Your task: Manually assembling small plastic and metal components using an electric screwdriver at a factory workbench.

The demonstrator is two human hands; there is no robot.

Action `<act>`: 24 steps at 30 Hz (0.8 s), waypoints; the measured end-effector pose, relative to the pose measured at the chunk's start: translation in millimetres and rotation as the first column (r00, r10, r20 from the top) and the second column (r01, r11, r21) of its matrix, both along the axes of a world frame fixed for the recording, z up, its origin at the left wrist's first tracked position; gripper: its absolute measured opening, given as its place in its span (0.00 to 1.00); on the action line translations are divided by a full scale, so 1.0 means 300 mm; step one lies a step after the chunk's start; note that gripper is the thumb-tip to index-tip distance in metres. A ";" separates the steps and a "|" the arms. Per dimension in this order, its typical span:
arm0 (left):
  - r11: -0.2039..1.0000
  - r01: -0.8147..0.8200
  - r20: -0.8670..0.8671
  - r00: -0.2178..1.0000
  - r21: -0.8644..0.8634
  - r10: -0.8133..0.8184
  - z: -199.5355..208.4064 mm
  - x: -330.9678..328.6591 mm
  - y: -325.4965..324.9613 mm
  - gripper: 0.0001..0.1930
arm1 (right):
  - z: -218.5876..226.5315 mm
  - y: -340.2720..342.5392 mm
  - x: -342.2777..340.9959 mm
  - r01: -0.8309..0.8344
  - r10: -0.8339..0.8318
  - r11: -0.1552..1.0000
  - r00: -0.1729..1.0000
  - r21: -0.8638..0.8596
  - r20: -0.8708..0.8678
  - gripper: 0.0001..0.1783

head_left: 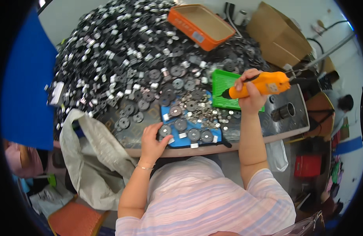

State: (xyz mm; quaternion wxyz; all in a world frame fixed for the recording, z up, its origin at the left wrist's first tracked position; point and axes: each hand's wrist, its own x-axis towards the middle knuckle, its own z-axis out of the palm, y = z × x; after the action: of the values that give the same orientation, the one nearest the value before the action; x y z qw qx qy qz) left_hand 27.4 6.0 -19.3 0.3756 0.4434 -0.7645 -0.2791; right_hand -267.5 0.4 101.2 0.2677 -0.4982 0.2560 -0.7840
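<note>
My right hand [251, 91] is wrapped round an orange electric screwdriver [264, 83], raised above the green tray [224, 88]. The tool's dark tip points left. At the front edge of the table my left hand [152, 142] holds a round dark-grey part [165, 130] between thumb and fingers, down on the blue mat [180, 141]. More such discs lie on this mat, among them one disc [180, 124] and another [206, 136], with small white blocks beside them. A scatter of small shiny metal pieces [201, 112] covers the mat's far part.
A large heap of black parts with white ends [110, 51] fills the table's left and back. Behind stand an orange box [201, 25] and a cardboard box [279, 35]. A metal cylinder [283, 113] lies at the right. A pale sack [91, 157] hangs at the front left.
</note>
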 end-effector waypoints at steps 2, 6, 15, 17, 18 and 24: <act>0.999 0.006 0.026 1.000 -0.050 -0.004 0.001 0.002 0.005 0.26 | -0.058 0.019 -0.100 0.186 -0.186 0.981 0.982 0.057 -0.009 0.10; 0.996 -0.005 0.065 0.998 -0.084 0.010 0.005 -0.003 0.006 0.27 | -0.141 0.021 -0.187 0.325 -0.328 0.941 0.945 0.095 0.018 0.10; 0.992 0.005 0.105 0.994 -0.124 0.008 0.003 -0.007 0.008 0.27 | -0.151 -0.015 -0.221 0.259 -0.264 0.958 0.964 0.119 0.024 0.13; 0.993 0.007 0.114 0.993 -0.121 0.007 0.004 -0.009 0.010 0.27 | -0.165 -0.016 -0.226 0.246 -0.252 0.962 0.967 0.120 0.036 0.13; 0.993 0.009 0.119 0.993 -0.119 0.005 0.004 -0.010 0.009 0.27 | -0.169 -0.016 -0.226 0.235 -0.242 0.965 0.969 0.118 0.044 0.13; 0.993 0.016 0.136 0.991 -0.114 -0.001 0.000 -0.006 0.007 0.28 | -0.164 -0.006 -0.221 0.269 -0.268 0.955 0.963 0.122 -0.025 0.10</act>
State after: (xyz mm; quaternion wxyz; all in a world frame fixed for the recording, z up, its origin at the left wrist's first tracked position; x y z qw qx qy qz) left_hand 25.7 8.0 -19.4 0.3463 0.4357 -0.8050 -0.2054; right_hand -333.8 -1.3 51.9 0.1881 -0.4447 0.3706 -0.7934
